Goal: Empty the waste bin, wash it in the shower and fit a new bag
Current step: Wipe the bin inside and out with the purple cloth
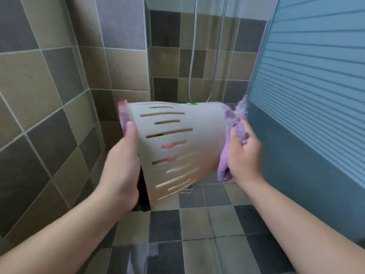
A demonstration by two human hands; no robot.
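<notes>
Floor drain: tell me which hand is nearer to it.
Right. The right hand, holding the cloth, is just above-right of the drain; the left hand grips the bin farther left.

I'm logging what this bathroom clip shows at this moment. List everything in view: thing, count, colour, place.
waste bin: one, cream with slots, held on its side in the air at centre
cloth: one, purple, against the bin's right end; pink-purple also shows at the bin's left end and through the slots
shower hose: one loop, silver, hanging on the back wall
floor drain: one, metal, on the floor below the bin
wall tiles: many, beige and grey, left and back walls
floor tiles: many, grey and beige
striped panel: one, blue-grey, right
left hand: one, grips the bin's left end
right hand: one, holds the cloth
</notes>
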